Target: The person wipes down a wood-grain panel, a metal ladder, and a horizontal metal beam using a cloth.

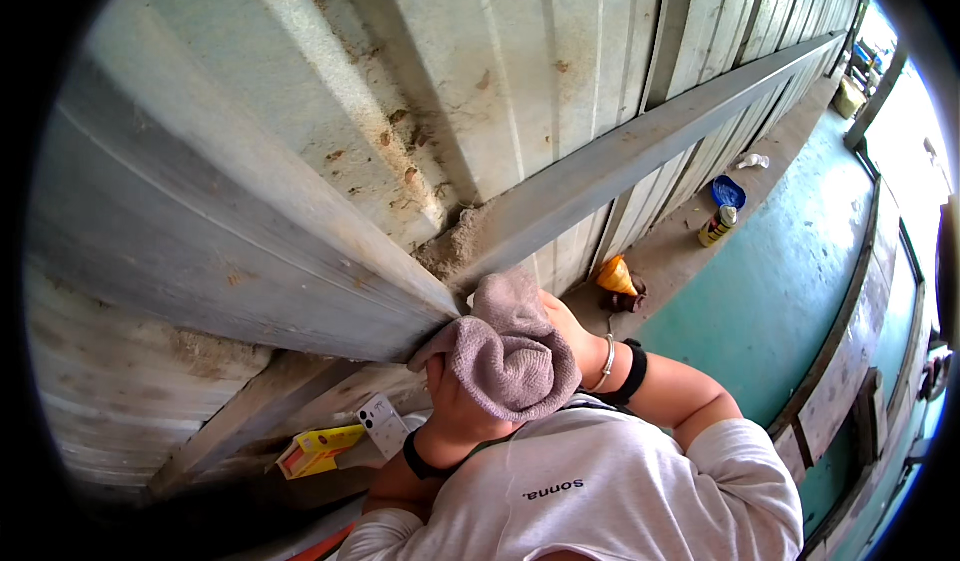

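A bunched mauve-brown cloth [517, 369] with a waffle-like weave is in both of my hands, in front of my chest. My left hand [461, 403] grips its lower left side, with the thumb up near the metal post. On the cloth's far right side lies my right hand [574, 332], its fingers mostly hidden behind the folds. The cloth's left edge meets the lower end of a grey metal post [300, 231], close to where a dusty horizontal metal rail [600, 171] joins it. Corrugated metal wall panels [517, 58] rise behind, marked with dirt and brown specks.
On the low ledge [675, 242] at right are an orange cone-shaped object [616, 276], a yellow-and-black spray can [718, 226], a blue dish [728, 192] and a crumpled white item [753, 161]. A white phone [383, 422] and a yellow box [322, 450] lie lower left. The floor [780, 283] is teal.
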Demonstrator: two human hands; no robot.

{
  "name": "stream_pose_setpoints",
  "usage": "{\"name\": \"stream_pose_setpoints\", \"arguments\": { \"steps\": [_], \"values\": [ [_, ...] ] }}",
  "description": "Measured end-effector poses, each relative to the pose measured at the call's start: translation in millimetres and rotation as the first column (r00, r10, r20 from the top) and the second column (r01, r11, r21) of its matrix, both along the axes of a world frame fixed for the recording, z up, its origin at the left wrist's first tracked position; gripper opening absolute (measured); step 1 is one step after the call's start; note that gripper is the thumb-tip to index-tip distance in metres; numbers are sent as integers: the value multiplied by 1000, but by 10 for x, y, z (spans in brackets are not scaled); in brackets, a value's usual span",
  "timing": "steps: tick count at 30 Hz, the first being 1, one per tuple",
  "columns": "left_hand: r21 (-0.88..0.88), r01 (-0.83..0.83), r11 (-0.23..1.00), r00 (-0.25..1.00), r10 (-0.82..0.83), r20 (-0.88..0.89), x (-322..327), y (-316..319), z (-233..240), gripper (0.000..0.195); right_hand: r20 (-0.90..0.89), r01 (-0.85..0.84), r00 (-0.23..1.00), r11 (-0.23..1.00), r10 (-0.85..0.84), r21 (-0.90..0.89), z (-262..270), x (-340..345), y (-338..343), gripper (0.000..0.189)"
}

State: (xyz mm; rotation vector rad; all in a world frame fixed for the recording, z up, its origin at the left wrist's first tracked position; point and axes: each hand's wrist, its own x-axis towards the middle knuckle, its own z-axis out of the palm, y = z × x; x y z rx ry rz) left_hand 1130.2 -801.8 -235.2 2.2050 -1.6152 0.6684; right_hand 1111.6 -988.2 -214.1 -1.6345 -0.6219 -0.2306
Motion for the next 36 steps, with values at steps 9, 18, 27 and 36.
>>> {"name": "stream_pose_setpoints", "arguments": {
  "steps": [9, 18, 27, 36],
  "values": [
    [51, -35, 998, 995, 40, -93, -181, -332, 493, 66, 163, 284, 954, 934, -252, -218, 66, -115, -285, 38],
    [-94, -359, 929, 932, 352, -81, -175, -1441, 370, 57, 350, 723, 690, 632, -634, -281, -87, -207, -1325, 45],
    [-206, -449, 870, 890, 457, -10, -65, -3046, -11, 53, 545, 743, 651, 591, -528, -314, -169, -102, -2848, 37],
    [-131, -572, 810, 820, 564, -91, -113, -3865, 4, 55, 498, 665, 734, 638, -463, -387, -250, -38, -3524, 48]
  ]
}}
